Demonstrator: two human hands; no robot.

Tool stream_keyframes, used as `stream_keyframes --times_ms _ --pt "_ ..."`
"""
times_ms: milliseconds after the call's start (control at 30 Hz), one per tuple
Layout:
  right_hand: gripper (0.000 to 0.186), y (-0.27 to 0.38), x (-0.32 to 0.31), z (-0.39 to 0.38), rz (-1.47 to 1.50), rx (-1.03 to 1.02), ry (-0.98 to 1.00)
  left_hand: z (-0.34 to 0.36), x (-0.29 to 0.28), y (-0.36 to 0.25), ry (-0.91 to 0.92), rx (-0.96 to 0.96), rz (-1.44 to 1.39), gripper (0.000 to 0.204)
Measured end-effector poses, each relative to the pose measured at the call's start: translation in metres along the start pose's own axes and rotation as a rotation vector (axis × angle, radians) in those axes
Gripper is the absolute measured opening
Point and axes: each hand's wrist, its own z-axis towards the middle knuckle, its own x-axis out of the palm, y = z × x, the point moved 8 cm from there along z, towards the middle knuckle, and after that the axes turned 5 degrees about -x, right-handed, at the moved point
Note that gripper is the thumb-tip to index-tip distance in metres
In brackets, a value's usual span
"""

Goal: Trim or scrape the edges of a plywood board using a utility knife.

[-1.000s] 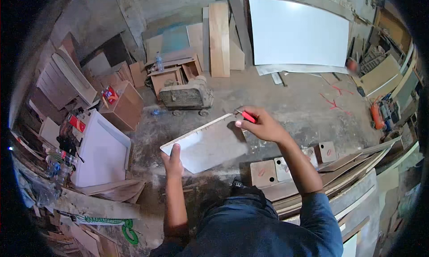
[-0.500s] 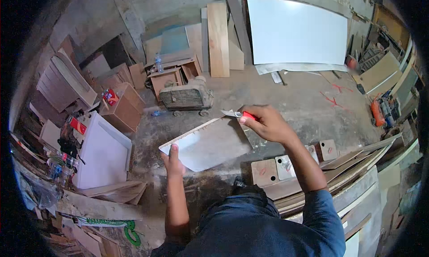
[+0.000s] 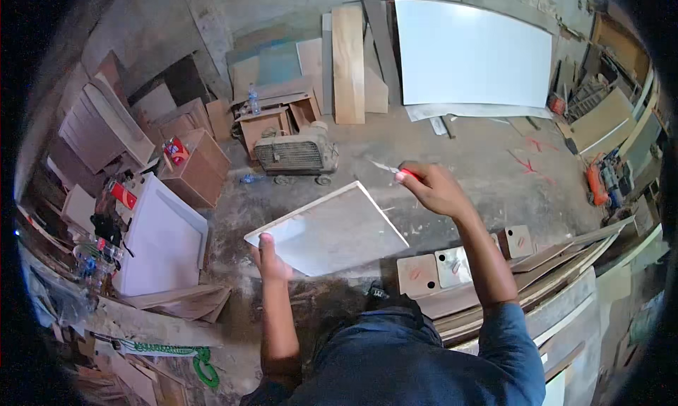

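My left hand grips the left corner of a flat white-faced board, thumb on top and fingers underneath. The board is tilted in front of me, with a pale wood-coloured strip along its far edge. Beyond the board's right corner, my right hand is closed round a red-handled knife. The knife's bright blade points left and away, apart from the board. Part of its handle is hidden inside my fingers.
A dusty wheeled compressor stands on the floor ahead. To the left is a white panel beside a brown box. Boards with round holes and stacked planks lie at the right. A large white sheet leans on the wall.
My right hand and the knife have moved right and lifted off the board's far edge. The board has turned slightly, showing its right corner and edge. My left hand still holds it.
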Motion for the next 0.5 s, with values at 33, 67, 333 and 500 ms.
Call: stream_keyframes --times_ms 33,67,333,500 --pt "0.036 0.002 0.001 -0.002 0.075 -0.009 0.005 0.000 -0.003 -0.005 -0.021 0.050 0.052 0.070" --pt "0.036 0.005 0.003 -0.003 0.076 -0.014 0.010 0.001 -0.007 -0.004 -0.027 0.054 0.052 0.070" --pt "0.037 0.052 0.002 -0.013 0.109 -0.122 0.087 0.003 -0.015 0.006 -0.047 0.026 0.009 0.084" --pt "0.037 0.055 0.004 -0.015 0.022 -0.149 0.101 0.003 -0.020 0.011 -0.088 0.038 0.010 0.085"
